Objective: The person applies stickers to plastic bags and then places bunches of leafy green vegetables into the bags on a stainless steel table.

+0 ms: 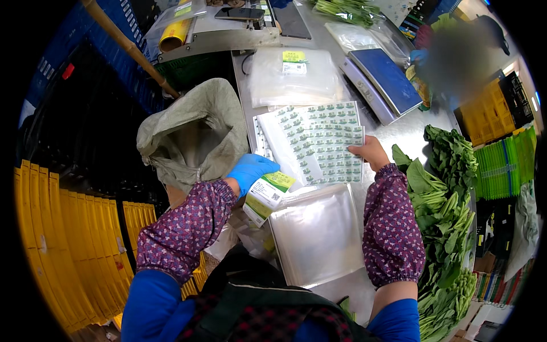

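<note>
My left hand (252,172), in a blue glove, is closed on a green and white printed label (268,195), near the sack's edge. My right hand (371,151) is bare and pinches the right edge of a sheet of backing paper (342,149) covered in small green print. More such sheets lie under and beside it, overlapping at angles. Just below the sheets, a stack of clear plastic bags (319,236) lies on the metal table near my body. Beyond the sheets is a second pile of clear bags (293,85) with a label on top.
A grey-green woven sack (196,105) gapes open at the left. Leafy greens (441,228) line the table's right side. A blue-topped scale (384,80) stands far right, near a blurred person (464,62). Yellow crates (68,245) stack at left.
</note>
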The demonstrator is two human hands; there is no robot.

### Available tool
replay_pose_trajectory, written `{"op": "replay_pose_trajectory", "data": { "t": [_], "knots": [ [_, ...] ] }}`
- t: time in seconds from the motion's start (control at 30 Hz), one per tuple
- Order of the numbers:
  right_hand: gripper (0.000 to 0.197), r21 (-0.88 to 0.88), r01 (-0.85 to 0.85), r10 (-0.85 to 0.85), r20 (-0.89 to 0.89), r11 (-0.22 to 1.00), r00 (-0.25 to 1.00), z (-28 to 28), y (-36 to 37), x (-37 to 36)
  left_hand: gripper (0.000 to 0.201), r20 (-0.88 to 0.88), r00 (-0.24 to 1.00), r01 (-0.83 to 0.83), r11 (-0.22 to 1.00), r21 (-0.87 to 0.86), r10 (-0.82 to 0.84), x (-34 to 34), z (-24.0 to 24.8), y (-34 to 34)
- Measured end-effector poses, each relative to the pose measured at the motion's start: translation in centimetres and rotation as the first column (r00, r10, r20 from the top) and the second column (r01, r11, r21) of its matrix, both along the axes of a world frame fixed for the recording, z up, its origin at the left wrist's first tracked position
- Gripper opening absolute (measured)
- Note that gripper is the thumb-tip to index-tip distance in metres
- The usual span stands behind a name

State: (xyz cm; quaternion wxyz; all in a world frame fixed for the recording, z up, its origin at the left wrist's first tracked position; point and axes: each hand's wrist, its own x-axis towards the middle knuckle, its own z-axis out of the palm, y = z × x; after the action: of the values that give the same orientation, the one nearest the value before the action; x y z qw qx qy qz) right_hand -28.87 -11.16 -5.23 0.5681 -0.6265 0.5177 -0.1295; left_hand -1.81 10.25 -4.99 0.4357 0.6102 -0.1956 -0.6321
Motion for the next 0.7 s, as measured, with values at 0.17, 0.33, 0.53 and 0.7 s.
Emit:
{"op": "replay_pose_trajectory", "data": {
  "t": [0.17, 0.33, 0.53, 0.7],
  "knots": [
    [0.028, -0.039, -0.042, 0.049, 0.207, 0.998, 0.977, 0.7, -1.6, -1.5, 0.032, -0.156, 0.986, 0.043, 0.994, -0.101, -0.059, 0.0, 0.5, -0.6],
    [0.027, 0.037, -0.006, -0.007, 0.353, 0.999, 0.936, 2.2, -4.1, 1.0, 0.041, -0.138, 0.990, -0.007, 0.970, -0.243, -0.027, 0.6, 1.9, -2.8],
    [0.031, 0.079, 0.083, -0.109, 0.433, 0.993, 0.895, 4.2, -7.4, 6.4, 0.037, -0.068, 0.998, -0.022, 0.920, -0.392, -0.005, 4.8, 5.9, -6.7],
    [0.039, -0.214, 0.307, -0.241, 0.286, 0.928, 0.928, 3.5, -8.4, 5.2, 0.031, 0.040, 0.999, -0.010, 0.945, -0.326, 0.024, 5.4, 8.5, -5.5]
  ]
}}
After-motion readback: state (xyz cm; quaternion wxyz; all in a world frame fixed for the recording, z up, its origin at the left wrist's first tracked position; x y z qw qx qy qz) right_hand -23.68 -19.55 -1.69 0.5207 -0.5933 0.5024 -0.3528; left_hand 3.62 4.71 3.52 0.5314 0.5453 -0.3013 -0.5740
